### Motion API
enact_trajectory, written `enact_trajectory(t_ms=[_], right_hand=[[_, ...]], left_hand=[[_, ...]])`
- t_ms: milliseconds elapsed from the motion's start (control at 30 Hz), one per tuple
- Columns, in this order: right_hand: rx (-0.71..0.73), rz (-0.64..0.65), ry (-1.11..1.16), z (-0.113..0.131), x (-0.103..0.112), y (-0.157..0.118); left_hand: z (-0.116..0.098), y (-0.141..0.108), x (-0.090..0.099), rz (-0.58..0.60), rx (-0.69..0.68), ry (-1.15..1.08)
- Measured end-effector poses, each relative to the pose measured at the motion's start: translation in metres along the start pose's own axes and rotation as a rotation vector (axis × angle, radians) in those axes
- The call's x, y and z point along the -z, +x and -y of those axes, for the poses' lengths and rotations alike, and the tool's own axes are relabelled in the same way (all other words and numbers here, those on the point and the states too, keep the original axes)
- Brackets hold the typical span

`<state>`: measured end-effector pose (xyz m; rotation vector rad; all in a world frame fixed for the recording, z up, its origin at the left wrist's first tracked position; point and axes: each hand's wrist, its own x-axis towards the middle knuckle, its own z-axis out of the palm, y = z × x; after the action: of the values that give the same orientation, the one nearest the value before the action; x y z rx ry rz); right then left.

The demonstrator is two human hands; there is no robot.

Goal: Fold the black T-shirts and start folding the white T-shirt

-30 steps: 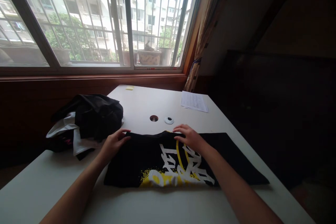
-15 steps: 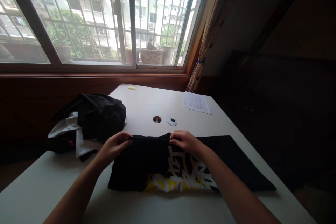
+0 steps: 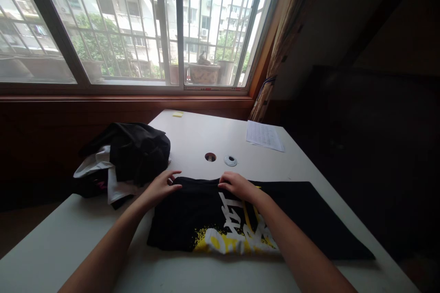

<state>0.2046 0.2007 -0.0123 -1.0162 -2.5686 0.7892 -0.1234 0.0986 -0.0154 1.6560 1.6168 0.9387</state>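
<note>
head view: toward five o'clock we find the soft black garment (image 3: 240, 225), folded flat, printed white and yellow, on the smooth table (image 3: 192, 137). our right hand (image 3: 239, 186) pinches its twelve-o'clock edge; our left hand (image 3: 160, 188), pinching half a second ago, is spread at its ten-o'clock corner.

Folded black cloth garment (image 3: 185, 213): lay on flat white table (image 3: 195, 137). Crumpled black-and-white cloth heap (image 3: 137, 153): lay left of garment. Round white cap (image 3: 229, 163), then rectangular white paper sheets (image 3: 264, 136): lay behind garment.
</note>
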Motion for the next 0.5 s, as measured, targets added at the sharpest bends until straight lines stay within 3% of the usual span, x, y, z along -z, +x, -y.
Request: enact_trajectory(t_ms=[167, 333, 500], right_hand=[[-0.018, 0.002, 0.015, -0.002, 0.003, -0.001], [-0.055, -0.028, 0.036, -0.005, 0.001, 0.001], [-0.07, -0.04, 0.023, -0.003, -0.001, 0.001]], left_hand=[[-0.005, 0.007, 0.007, 0.108, -0.011, 0.04], [-0.005, 0.012, 0.01, 0.101, 0.001, 0.021], [-0.002, 0.022, 0.006, 0.133, -0.048, 0.147]])
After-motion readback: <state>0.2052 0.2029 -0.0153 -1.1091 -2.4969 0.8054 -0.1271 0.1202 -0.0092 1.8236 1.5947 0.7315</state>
